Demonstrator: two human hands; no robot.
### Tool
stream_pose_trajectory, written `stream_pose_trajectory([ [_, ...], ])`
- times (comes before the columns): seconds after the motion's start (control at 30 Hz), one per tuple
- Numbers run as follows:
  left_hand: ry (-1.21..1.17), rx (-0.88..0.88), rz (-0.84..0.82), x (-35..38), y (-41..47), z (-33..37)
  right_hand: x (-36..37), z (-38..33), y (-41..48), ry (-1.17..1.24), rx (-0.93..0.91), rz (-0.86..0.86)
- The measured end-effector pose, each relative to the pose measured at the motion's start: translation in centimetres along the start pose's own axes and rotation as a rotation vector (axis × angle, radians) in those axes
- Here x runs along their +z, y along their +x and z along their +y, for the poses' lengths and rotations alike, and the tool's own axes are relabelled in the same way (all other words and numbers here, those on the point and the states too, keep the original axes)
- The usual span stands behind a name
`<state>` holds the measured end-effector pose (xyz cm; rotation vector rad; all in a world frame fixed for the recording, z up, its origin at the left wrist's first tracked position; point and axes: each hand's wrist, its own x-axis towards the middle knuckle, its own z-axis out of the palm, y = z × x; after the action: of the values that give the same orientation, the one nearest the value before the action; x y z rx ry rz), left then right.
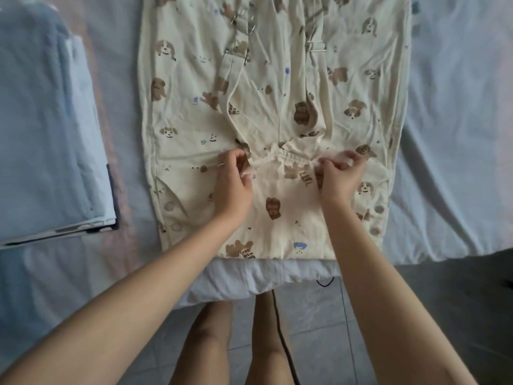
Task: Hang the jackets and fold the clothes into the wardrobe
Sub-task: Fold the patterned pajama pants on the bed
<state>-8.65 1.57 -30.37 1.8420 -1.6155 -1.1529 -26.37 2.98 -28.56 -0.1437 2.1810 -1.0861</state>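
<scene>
A cream overall garment point(194, 112) printed with brown dogs and bears lies flat on the bed, its straps with metal buckles folded down over the front. My left hand point(236, 182) pinches the gathered top edge of the bib at the garment's middle. My right hand point(340, 176) pinches the same edge a short way to the right. The edge between the two hands is bunched and wrinkled. Both forearms reach in from the bottom of the view.
A folded light-blue cloth point(47, 134) lies on the bed at the left. The pale sheet of the bed point(449, 107) stretches to the right. The mattress edge point(263, 276) is just below the garment, with a black cable point(280, 329) over the tiled floor.
</scene>
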Motion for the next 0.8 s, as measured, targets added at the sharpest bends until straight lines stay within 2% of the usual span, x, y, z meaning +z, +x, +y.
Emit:
stream_pose_trajectory([
  [0.1, 0.236, 0.03, 0.131, 0.2, 0.0, 0.6, 0.7, -1.8, 1.1, -0.206, -0.057, 0.074],
  [0.17, 0.263, 0.174, 0.099, -0.3, 0.4, 0.8, 1.0, -3.3, 1.6, -0.23, -0.133, 0.048],
  [0.23, 0.157, 0.279, 0.018, -0.9, 1.3, 1.3, 1.8, -4.9, 2.6, -0.217, -0.183, -0.047],
  [0.3, 0.015, 0.187, 0.017, -1.5, 3.2, 2.8, 3.3, -6.8, 4.2, -0.248, -0.263, -0.148],
  [0.37, 0.007, 0.094, 0.064, -2.0, 6.2, 4.1, 4.7, -9.0, 5.7, -0.355, -0.366, -0.201],
  [0.5, 0.292, 0.087, 0.055, -3.1, 13.9, 5.8, 7.6, -13.0, 9.3, -0.535, -0.483, -0.271],
  [0.6, 0.398, 0.211, -0.012, -3.0, 20.1, 8.4, 10.9, -17.1, 12.5, -0.609, -0.597, -0.3],
  [0.7, 0.511, 0.332, -0.116, -2.0, 24.9, 10.5, 14.0, -20.3, 15.0, -0.705, -0.633, -0.341],
  [0.8, 0.534, 0.281, -0.163, -0.9, 28.6, 12.5, 15.9, -21.6, 16.3, -0.856, -0.696, -0.3],
])
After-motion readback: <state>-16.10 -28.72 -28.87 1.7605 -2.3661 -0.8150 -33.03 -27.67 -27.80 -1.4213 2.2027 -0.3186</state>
